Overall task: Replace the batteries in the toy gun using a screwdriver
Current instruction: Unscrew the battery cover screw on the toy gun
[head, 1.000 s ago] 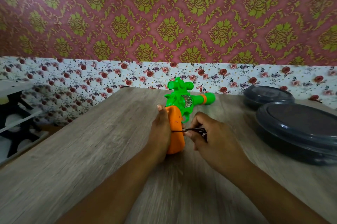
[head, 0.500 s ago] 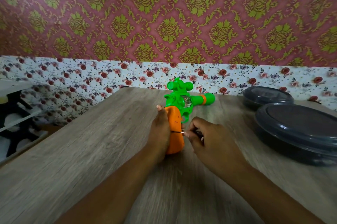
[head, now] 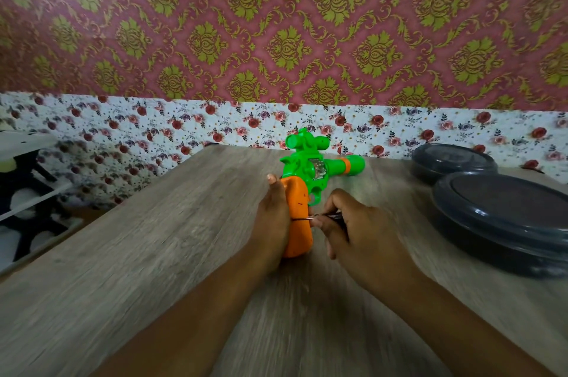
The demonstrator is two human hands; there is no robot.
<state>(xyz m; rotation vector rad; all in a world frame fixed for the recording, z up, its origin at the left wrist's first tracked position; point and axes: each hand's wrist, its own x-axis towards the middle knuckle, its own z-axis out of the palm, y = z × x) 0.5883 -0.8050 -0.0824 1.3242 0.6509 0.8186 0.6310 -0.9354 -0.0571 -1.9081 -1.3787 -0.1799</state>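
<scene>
Head view: left hand (head: 272, 223) fingers wrap the toy gun (head: 299, 207) so it stays put. Right hand (head: 353, 232) fingers pinch the screwdriver (head: 307, 217), its tip poking the orange grip.

Gun (head: 310, 167) glossy plastic, green body, orange grip. Screwdriver (head: 319, 217) thin metal shaft, dark handle. Table (head: 153, 253) matt grey woodgrain. Tubs (head: 504, 220) dark glossy plastic. Wallpaper (head: 276, 23) matt, patterned.
</scene>
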